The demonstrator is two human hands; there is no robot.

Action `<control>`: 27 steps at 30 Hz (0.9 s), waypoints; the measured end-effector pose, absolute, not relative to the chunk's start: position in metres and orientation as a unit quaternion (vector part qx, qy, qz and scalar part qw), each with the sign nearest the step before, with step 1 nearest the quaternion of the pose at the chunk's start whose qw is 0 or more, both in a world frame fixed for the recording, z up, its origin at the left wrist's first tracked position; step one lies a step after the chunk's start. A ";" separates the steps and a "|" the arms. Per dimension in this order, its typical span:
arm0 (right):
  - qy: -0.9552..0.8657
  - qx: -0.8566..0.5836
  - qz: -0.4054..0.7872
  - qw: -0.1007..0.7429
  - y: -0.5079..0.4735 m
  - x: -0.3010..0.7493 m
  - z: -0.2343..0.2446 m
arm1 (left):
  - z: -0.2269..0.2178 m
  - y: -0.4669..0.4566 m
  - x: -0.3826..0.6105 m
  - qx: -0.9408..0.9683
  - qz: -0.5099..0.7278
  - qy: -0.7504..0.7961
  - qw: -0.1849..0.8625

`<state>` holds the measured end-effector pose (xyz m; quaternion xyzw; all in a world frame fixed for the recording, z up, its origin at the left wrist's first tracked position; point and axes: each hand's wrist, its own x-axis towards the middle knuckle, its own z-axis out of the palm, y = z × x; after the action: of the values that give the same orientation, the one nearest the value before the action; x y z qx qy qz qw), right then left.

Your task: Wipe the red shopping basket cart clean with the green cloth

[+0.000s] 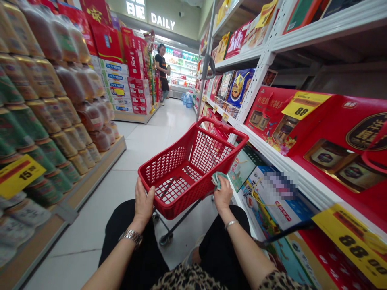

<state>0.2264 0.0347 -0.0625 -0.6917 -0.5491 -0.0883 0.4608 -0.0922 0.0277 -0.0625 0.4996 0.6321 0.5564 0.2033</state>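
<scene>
A red mesh-sided shopping basket point(178, 193) sits on a wheeled frame point(178, 219) in the aisle, near the right white shelf point(290, 171). The left hand point(144, 202) is curled closed over its near rim; the closed right hand point(223, 194) grips a folded green slip point(218, 179) against the rim.

- Above the far end of the aisle we read a lit sign point(151, 16): white "日配" and "DAILY".
- On the yellow price tag point(18, 176) at the left shelf edge we make out a large "15"; the smaller print is too blurred.
- On the yellow tag point(305, 105) against a red gift box point(269, 121) we read "88".
- On the yellow shelf tag point(352, 245) at lower right we read "88.00".
</scene>
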 end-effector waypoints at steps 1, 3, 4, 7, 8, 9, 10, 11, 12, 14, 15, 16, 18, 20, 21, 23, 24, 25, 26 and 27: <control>-0.555 -0.688 -0.088 0.459 0.030 0.220 -0.064 | -0.062 0.028 -0.092 0.499 0.555 0.634 0.202; -0.568 -0.680 -0.089 0.454 0.022 0.209 -0.068 | -0.061 0.027 -0.091 0.500 0.552 0.637 0.201; -0.577 -0.676 -0.088 0.451 0.017 0.203 -0.070 | -0.061 0.027 -0.091 0.501 0.551 0.636 0.200; -0.599 -0.665 -0.084 0.438 0.003 0.188 -0.075 | -0.059 0.026 -0.091 0.499 0.552 0.637 0.201; -0.606 -0.662 -0.081 0.433 -0.001 0.183 -0.077 | -0.058 0.026 -0.091 0.497 0.550 0.639 0.204; -0.614 -0.657 -0.079 0.430 -0.006 0.179 -0.078 | -0.057 0.026 -0.091 0.495 0.548 0.641 0.208; -0.622 -0.651 -0.076 0.427 -0.012 0.174 -0.079 | -0.057 0.026 -0.091 0.492 0.547 0.643 0.211; -0.633 -0.643 -0.073 0.425 -0.017 0.169 -0.081 | -0.057 0.026 -0.091 0.491 0.548 0.643 0.213; -0.645 -0.632 -0.069 0.423 -0.023 0.164 -0.082 | -0.056 0.026 -0.091 0.491 0.548 0.642 0.214; -0.670 -0.610 -0.063 0.419 -0.034 0.154 -0.086 | -0.056 0.027 -0.091 0.491 0.547 0.643 0.215; -0.680 -0.600 -0.061 0.417 -0.039 0.149 -0.087 | -0.057 0.027 -0.091 0.491 0.546 0.644 0.215; -0.689 -0.591 -0.057 0.416 -0.044 0.145 -0.088 | -0.057 0.027 -0.091 0.490 0.545 0.646 0.214; -0.707 -0.573 -0.047 0.413 -0.051 0.141 -0.089 | -0.057 0.026 -0.092 0.491 0.545 0.645 0.212; -0.723 -0.553 -0.031 0.413 -0.055 0.145 -0.088 | -0.058 0.026 -0.093 0.495 0.545 0.643 0.211; -0.727 -0.545 -0.024 0.417 -0.055 0.151 -0.086 | -0.058 0.025 -0.093 0.498 0.544 0.642 0.212; -0.718 -0.545 -0.020 0.432 -0.049 0.172 -0.080 | -0.059 0.024 -0.094 0.503 0.539 0.641 0.214; -0.702 -0.555 -0.026 0.446 -0.044 0.185 -0.076 | -0.059 0.024 -0.094 0.507 0.536 0.640 0.214; -0.677 -0.575 -0.033 0.458 -0.037 0.200 -0.071 | -0.059 0.024 -0.094 0.511 0.535 0.638 0.213; -0.650 -0.596 -0.043 0.469 -0.029 0.215 -0.066 | -0.059 0.024 -0.094 0.515 0.535 0.635 0.212; -0.629 -0.614 -0.049 0.474 -0.020 0.230 -0.060 | -0.059 0.024 -0.093 0.518 0.534 0.634 0.212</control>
<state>0.2302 -0.0205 -0.0601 -0.6139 -0.6293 -0.0491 0.4740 -0.0930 0.0237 -0.0594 0.5179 0.6340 0.5338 0.2119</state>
